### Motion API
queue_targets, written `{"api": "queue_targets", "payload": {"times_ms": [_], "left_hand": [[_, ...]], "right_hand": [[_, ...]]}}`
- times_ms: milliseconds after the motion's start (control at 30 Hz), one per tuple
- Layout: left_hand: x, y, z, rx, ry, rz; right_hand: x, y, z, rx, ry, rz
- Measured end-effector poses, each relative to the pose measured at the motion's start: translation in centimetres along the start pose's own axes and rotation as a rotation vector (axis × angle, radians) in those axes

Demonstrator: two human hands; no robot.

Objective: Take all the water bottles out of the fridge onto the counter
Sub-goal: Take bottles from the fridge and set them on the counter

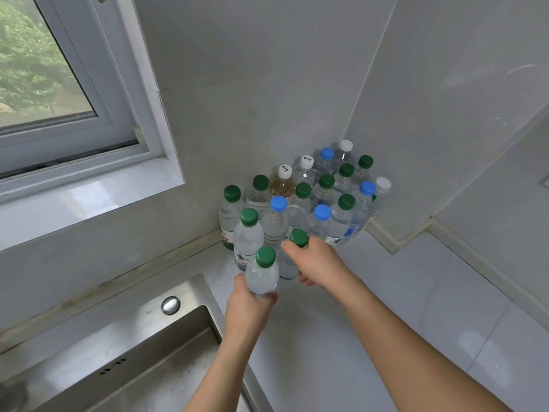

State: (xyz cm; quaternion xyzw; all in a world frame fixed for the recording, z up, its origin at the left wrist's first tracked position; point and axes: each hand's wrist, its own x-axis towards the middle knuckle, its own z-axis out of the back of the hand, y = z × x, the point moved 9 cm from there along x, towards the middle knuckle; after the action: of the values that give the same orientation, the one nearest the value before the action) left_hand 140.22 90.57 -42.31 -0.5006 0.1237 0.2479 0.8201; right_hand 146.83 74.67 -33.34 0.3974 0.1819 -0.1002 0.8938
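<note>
While bottles crowd the counter (386,307), both hands (249,304) grip green-capped bottles (263,275)

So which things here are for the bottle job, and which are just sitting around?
For the job:
left hand gripping a green-capped bottle
right hand gripping another green-capped bottle
bottle cluster in the corner
counter

Just there:
sink
window
amber-liquid bottle (maybe not water)
</note>
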Motion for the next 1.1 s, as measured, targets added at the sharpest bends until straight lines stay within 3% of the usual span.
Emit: {"api": "queue_targets", "payload": {"times_ms": [700,1100], "left_hand": [[2.1,-0.5,-1.3,-0.013,-0.06,-0.043],[-1.8,0.8,-2.1,-0.019,-0.122,-0.03]], "right_hand": [[0.6,-1.9,-1.4,-0.024,-0.151,0.174],[-3.4,-5.5,1.0,-0.035,-0.108,0.214]]}}
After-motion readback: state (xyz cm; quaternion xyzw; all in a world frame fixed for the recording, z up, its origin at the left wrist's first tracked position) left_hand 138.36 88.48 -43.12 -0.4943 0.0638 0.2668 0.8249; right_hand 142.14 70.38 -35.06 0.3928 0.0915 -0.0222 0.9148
